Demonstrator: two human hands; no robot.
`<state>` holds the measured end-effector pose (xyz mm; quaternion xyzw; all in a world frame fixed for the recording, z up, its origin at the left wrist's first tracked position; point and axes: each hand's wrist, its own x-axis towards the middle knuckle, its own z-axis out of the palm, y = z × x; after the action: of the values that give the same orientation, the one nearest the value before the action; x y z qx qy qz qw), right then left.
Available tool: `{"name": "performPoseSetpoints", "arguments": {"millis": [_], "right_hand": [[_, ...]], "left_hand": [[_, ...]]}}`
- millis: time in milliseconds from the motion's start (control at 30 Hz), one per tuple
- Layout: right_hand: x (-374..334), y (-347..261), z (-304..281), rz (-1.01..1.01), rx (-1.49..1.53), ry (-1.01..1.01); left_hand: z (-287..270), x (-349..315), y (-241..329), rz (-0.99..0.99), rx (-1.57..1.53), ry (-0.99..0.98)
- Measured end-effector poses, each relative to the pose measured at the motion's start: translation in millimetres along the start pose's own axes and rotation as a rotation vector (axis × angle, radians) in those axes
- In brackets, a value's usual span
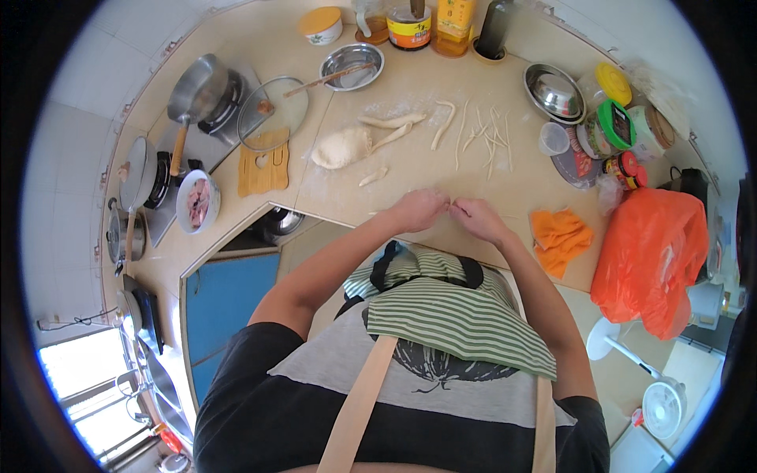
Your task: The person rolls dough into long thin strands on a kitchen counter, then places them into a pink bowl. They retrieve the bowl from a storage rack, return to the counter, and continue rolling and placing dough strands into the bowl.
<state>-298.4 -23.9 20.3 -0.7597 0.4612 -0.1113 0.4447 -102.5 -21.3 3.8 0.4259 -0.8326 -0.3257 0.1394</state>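
The apron [461,315] has green and white stripes and tan straps. The dough lump [341,147] and dough strips [482,134] are pale cream. The cloth [560,236] and the plastic bag [650,256] are orange. The cabinet door [229,303] is blue, the countertop [410,87] beige.

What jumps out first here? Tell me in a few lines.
The two hands, left hand and right hand, meet at the counter's near edge, pinching a thin piece of dough between them. Beyond them lie a lump of dough and a row of thin rolled dough strips on the floured surface. To the right, a bright orange plastic bag and an orange cloth catch the eye.
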Motion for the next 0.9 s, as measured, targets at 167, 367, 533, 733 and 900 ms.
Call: {"name": "performPoseSetpoints", "arguments": {"millis": [167,367,533,733,900], "right_hand": [[-8.1,-6.1,-29.8,0.107,0.469,-0.244],[-21.1,-9.4,-54.3,0.054,1.145,-0.123],[-23.1,0.1,-71.3,0.032,1.572,0.239],[-16.3,19.0,-91.0,0.114,1.535,0.297],[8.8,46.0,-92.5,0.326,1.405,0.614]], "left_hand": [[-25.4,3.3,19.2,-0.093,-0.5,-0.245],[-40.7,28.8,33.2,-0.175,-1.368,-0.345],[-28.0,67.0,21.3,-0.288,-1.935,-0.108],[-7.8,122.2,1.9,-0.406,-1.611,0.201],[-4.5,160.0,-7.8,-0.437,-1.441,0.343]]}}
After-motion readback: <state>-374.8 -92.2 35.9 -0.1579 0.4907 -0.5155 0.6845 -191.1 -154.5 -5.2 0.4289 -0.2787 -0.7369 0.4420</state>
